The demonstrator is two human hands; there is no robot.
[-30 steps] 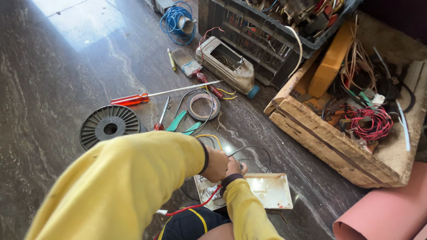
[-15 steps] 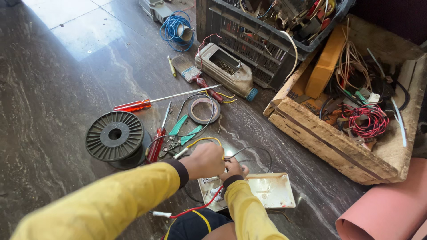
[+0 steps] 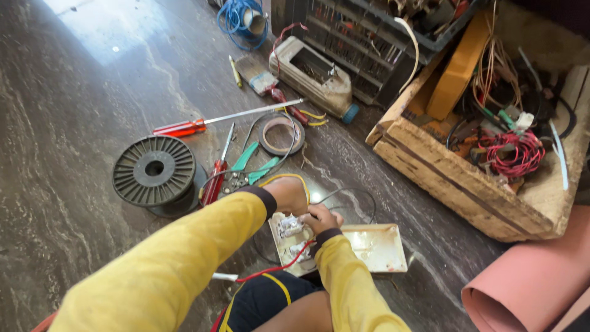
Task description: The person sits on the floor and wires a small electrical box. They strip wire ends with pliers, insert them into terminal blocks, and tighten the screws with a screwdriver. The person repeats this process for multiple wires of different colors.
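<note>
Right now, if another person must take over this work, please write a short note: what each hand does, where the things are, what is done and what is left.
Left hand: over the upper edge of the white switch plate on the floor; its grip is hidden.
Right hand: fingers pinched at a small white switch part on the plate.
Wires: a red wire runs from the plate toward the lap; a yellow wire loops behind the left hand.
Tools: green-handled pliers, red screwdriver and black spool lie ahead on the floor.
Done: plate lies back side up, parts exposed.
Left: how far the wiring has got cannot be told.
</note>
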